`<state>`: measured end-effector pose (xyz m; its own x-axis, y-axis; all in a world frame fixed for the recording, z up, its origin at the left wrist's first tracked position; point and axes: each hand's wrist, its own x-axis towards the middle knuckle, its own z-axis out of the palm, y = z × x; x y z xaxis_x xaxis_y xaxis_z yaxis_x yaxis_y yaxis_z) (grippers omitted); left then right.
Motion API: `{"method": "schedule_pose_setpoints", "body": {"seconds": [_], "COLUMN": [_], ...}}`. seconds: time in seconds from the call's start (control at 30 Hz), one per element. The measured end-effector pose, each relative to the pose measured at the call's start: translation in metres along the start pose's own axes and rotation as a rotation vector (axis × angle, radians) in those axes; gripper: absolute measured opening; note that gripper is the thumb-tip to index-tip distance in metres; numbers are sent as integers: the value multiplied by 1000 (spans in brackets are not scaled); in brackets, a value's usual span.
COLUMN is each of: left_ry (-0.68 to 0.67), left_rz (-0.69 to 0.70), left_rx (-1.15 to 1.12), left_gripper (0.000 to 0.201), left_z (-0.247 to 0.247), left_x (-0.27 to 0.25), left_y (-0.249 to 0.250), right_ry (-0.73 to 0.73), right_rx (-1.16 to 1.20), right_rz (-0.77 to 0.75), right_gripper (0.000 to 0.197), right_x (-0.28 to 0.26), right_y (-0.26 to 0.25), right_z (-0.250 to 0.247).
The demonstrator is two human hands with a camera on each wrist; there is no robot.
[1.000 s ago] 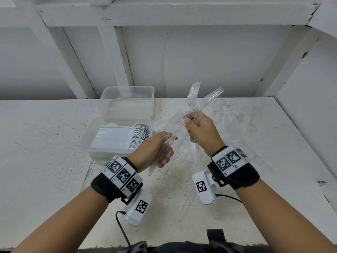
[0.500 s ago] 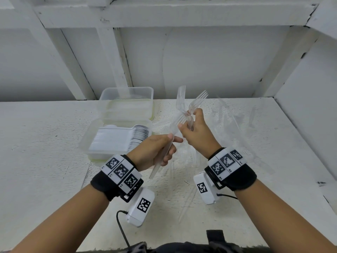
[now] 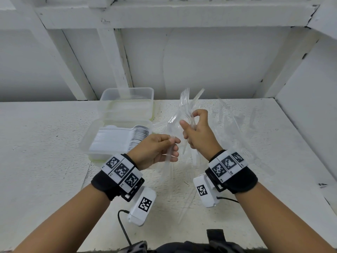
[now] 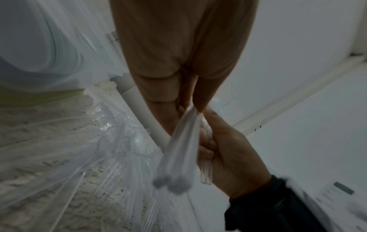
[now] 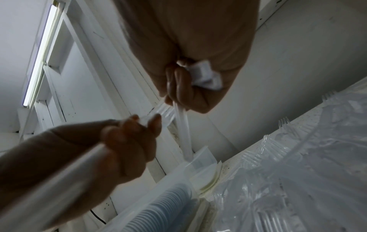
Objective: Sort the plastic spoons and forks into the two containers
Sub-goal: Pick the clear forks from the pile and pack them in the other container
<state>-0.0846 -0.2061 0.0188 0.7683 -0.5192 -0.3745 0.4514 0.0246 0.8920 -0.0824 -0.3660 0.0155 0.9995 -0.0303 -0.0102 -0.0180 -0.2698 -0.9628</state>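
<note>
Both hands are raised above the table, close together. My left hand [image 3: 174,145] grips the handles of a few clear plastic forks [image 3: 170,125], whose tines slant up toward the right thumb. In the left wrist view these handles [image 4: 178,150] run blurred between its fingers. My right hand [image 3: 189,117] holds a bundle of clear forks [image 3: 185,99], tines pointing up. The near clear container [image 3: 87,141] holds a packed row of white spoons [image 3: 116,141]. The far container [image 3: 127,94] sits behind it; I cannot make out what is in it.
Several loose clear forks [image 3: 235,125] lie spread over the white table [image 3: 45,143] to the right of and under the hands; they also show as a pile of forks [image 5: 298,172]. White walls close the back and the right side.
My right hand has shifted left, toward the left hand, and its forks have swung more upright and closer together. The left hand has stayed nearly in place.
</note>
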Motion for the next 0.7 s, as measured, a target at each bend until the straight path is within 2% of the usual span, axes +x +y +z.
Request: {"method": "schedule_pose_setpoints", "body": {"seconds": [0.17, 0.33, 0.47, 0.63, 0.7], "left_ry": [215, 322, 365, 338, 334], "left_rz": [120, 189, 200, 193, 196], "left_rx": [14, -44, 0, -20, -36], "left_gripper": [19, 16, 23, 24, 22], "left_z": [6, 15, 17, 19, 19], "left_x": [6, 8, 10, 8, 7], "left_y": [-5, -8, -10, -10, -10], "right_ry": [-8, 101, 110, 131, 113], "right_rx": [-96, -110, -39, -35, -57], "right_rz": [-69, -58, -48, -33, -49], "right_gripper": [8, 9, 7, 11, 19], "right_x": [-8, -14, -19, -20, -21], "right_y": [2, 10, 10, 10, 10], "right_z": [6, 14, 20, 25, 25]}}
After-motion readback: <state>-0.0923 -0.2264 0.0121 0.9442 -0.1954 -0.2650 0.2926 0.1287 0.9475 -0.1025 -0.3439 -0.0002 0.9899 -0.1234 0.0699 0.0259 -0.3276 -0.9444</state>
